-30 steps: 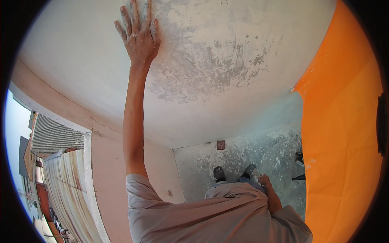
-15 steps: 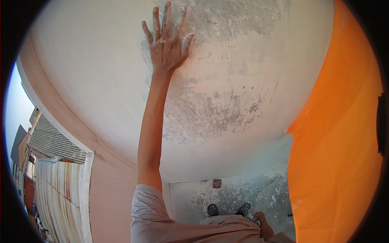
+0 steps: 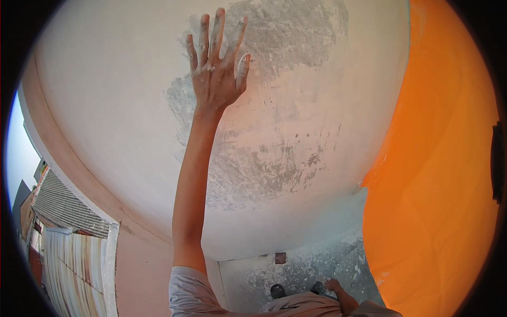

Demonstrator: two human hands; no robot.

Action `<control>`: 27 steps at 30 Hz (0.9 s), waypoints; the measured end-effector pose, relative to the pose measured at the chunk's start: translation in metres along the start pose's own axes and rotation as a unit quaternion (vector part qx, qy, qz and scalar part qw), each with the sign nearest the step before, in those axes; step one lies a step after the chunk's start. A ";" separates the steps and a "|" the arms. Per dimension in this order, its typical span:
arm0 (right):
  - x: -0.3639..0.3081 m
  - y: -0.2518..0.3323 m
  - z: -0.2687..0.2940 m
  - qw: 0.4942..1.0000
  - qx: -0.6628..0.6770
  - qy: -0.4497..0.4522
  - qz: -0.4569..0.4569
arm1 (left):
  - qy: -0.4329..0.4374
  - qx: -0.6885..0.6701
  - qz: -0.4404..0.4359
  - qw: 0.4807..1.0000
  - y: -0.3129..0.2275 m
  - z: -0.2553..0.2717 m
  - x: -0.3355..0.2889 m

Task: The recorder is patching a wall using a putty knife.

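My left hand (image 3: 216, 82) is raised high with its fingers spread, palm toward the pale wall (image 3: 132, 127). It holds nothing that I can see; whether the palm presses on the wall is hidden. Behind the fingers lies a rough grey patch (image 3: 288, 42) of bare plaster, and a scuffed, streaky area (image 3: 264, 169) shows lower down. White dust or filler clings to the fingers and knuckles. Far below, my right hand (image 3: 332, 285) is low beside my body, near a dark shoe. Its fingers look bent, but they are too small to read.
An orange sheet (image 3: 428, 174) hangs along the right side. The grey floor (image 3: 338, 259) is spattered white, with a small brown square (image 3: 280, 258) by the wall's foot. Left, past the wall's edge, stand a corrugated roof (image 3: 68, 203) and stained metal sheeting (image 3: 74, 267).
The view has shifted, so the wall patches appear lower and farther left. Against the wall, my left hand has moved up and slightly right, still spread. My right hand shows slightly farther left.
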State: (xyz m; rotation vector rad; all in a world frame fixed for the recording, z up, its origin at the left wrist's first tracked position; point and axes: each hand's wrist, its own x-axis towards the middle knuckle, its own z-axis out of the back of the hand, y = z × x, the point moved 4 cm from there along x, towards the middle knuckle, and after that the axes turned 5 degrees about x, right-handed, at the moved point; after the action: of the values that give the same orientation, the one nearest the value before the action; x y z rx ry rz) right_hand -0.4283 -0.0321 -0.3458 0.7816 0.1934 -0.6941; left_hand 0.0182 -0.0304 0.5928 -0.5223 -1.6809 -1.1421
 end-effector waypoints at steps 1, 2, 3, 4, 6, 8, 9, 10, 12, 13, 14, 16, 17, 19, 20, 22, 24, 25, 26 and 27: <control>0.000 0.014 0.001 0.988 -0.135 0.048 0.064 | -0.004 0.005 -0.003 1.000 0.001 -0.008 -0.009; -0.002 0.016 0.008 0.988 -0.137 0.042 0.062 | 0.056 -0.003 0.001 0.998 -0.001 -0.020 -0.015; -0.002 0.014 0.009 0.993 -0.064 0.097 -0.006 | 0.118 -0.010 0.004 0.993 -0.001 -0.032 -0.020; -0.007 0.012 0.005 0.985 0.012 0.155 -0.078 | 0.118 -0.011 0.003 0.993 0.000 -0.029 -0.018; -0.017 -0.029 -0.013 0.987 0.015 0.117 -0.110 | 0.091 0.043 0.020 0.995 -0.004 -0.014 -0.002; -0.017 -0.045 -0.016 0.985 0.110 -0.065 -0.120 | 0.050 0.046 0.042 0.997 -0.016 -0.003 -0.001; -0.011 -0.054 -0.025 0.984 0.114 -0.072 -0.117 | 0.017 0.050 0.064 0.997 -0.018 0.002 0.003; -0.012 -0.061 -0.034 0.983 0.090 -0.020 -0.158 | 0.016 0.052 0.061 0.997 -0.015 -0.003 -0.002; -0.004 -0.075 -0.032 0.978 0.067 0.029 -0.196 | 0.102 0.007 0.077 0.992 -0.004 -0.028 -0.022; -0.004 -0.073 -0.035 0.982 0.052 0.053 -0.173 | 0.103 0.004 0.075 0.992 -0.002 -0.029 -0.023; -0.005 -0.069 -0.039 0.985 0.037 0.077 -0.150 | 0.103 0.024 0.073 0.992 0.001 -0.030 -0.024; 0.000 -0.053 -0.022 0.980 0.020 0.141 -0.139 | 0.115 0.047 0.066 0.990 -0.001 -0.026 -0.028; -0.003 -0.040 -0.013 0.972 0.000 0.198 -0.128 | 0.122 0.034 0.050 0.991 -0.002 -0.027 -0.028; 0.000 -0.032 -0.006 0.992 -0.024 0.086 -0.089 | 0.130 0.025 0.039 0.990 0.006 -0.019 -0.028; 0.005 -0.034 0.001 0.997 -0.043 -0.036 -0.053 | 0.094 0.027 0.047 0.994 0.010 -0.010 -0.024; 0.010 -0.054 -0.007 0.995 -0.088 -0.028 -0.030 | 0.003 -0.002 0.071 0.997 0.017 0.016 -0.008; 0.011 -0.053 -0.014 0.992 -0.125 -0.015 0.002 | -0.049 -0.029 0.079 0.995 0.019 0.030 -0.006; 0.010 -0.044 -0.017 0.995 -0.096 0.026 -0.024 | -0.045 -0.020 0.078 0.996 0.015 0.034 -0.011; 0.005 -0.035 -0.018 0.994 -0.069 0.065 -0.050 | -0.043 -0.010 0.079 0.996 0.014 0.041 -0.014; 0.000 -0.029 -0.014 0.994 -0.069 0.063 -0.054 | -0.046 -0.006 0.085 0.995 0.016 0.042 -0.020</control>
State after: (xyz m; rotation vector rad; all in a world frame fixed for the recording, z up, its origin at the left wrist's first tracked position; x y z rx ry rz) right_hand -0.4458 -0.0367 -0.3727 0.6860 0.3960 -0.7259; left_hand 0.0182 0.0166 0.5792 -0.7224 -1.6732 -1.0184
